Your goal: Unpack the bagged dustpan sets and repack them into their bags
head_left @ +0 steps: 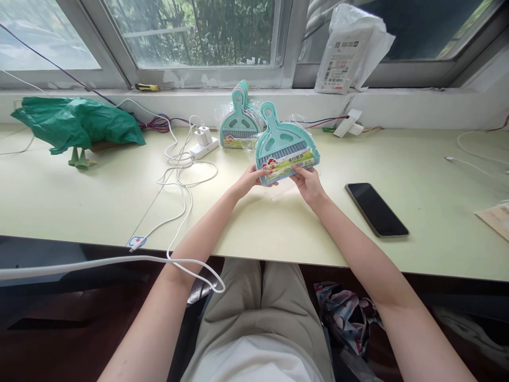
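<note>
Between my two hands is a mint-green dustpan and brush set in clear plastic wrap, tilted, its handle pointing up and away from me. My left hand grips the lower left corner, thumb on the printed label. At the lower right edge my right hand pinches the set, thumb on the front. Fingers behind the dustpan are partly hidden. Just behind and to the left, several similar wrapped dustpan sets stand in a row against the wall below the window.
A black phone lies to the right. White cables run from a power strip across the left side and over the front edge. A green plastic bag is at far left. A wrapped package and a yellow cutter rest on the sill.
</note>
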Demonstrator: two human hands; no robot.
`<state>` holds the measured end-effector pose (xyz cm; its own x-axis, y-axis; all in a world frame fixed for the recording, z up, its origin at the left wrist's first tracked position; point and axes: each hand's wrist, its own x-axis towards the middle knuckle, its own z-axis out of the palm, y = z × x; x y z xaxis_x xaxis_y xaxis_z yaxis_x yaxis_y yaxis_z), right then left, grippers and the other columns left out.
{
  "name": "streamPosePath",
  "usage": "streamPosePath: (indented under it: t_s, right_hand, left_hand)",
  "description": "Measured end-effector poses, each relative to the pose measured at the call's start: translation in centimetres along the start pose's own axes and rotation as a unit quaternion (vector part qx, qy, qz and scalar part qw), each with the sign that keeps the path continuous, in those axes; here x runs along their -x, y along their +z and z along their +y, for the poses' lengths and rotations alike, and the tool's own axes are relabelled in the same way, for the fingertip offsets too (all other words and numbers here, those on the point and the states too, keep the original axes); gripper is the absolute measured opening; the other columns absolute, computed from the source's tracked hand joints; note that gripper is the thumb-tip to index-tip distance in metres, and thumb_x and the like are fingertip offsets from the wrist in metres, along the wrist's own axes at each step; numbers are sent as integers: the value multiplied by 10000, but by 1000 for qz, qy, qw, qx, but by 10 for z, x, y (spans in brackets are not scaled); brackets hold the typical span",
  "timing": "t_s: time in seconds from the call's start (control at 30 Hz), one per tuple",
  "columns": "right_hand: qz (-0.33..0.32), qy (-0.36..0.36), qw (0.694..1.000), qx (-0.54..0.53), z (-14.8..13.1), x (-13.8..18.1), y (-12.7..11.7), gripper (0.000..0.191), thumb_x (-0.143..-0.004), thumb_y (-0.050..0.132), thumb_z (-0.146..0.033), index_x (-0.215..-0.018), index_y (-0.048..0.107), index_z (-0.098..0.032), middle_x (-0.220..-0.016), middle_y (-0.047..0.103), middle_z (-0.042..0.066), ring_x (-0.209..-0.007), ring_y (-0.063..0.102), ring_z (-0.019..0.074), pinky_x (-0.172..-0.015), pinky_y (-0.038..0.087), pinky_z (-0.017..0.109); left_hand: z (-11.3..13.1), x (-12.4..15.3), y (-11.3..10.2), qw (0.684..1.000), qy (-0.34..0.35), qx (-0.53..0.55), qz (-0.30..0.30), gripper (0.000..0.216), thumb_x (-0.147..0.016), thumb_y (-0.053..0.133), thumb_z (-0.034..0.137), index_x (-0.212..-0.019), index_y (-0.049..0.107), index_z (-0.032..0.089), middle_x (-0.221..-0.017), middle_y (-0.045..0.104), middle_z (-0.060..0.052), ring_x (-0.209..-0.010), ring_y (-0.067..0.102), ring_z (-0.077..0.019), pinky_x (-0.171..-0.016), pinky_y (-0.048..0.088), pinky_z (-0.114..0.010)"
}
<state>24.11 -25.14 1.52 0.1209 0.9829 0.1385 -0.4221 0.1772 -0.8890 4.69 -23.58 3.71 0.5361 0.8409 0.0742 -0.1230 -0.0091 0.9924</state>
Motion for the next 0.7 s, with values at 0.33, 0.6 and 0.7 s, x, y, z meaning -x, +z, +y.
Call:
streamPosePath:
  t_s: [0.33, 0.6, 0.7]
  right_hand:
    - [-1, 3, 1000, -9, 0, 1, 1, 275, -638, 785, -262, -879, 664, -213, -1001, 742, 27, -1139, 641, 240, -1037, 516, 381]
    - [7, 18, 1000, -10, 0, 0, 1, 255, -647, 778, -244, -877, 669, -218, -1006, 744, 13, -1075, 670, 226, -1004, 537, 374]
    - [0, 49, 999, 5, -2, -2, -3, 244, -663, 779, -256, -879, 673, -214, -980, 747, 9, -936, 709, 208, -911, 588, 373]
  left_hand:
    - [0, 0, 1, 1000, 2, 0, 4, 474, -766, 616, 337, -1178, 535, 116, -1169, 661, -173, -764, 722, -235, -795, 567, -418]
    - [-3, -2, -1, 1000, 1, -3, 14, 469, -747, 612, 316, -1172, 538, 132, -1157, 666, -157, -756, 724, -238, -803, 565, -444]
    - [-4, -3, -3, 1000, 1, 0, 18, 470, -731, 618, 311, -1158, 535, 132, -1117, 683, -149, -744, 720, -227, -753, 572, -399]
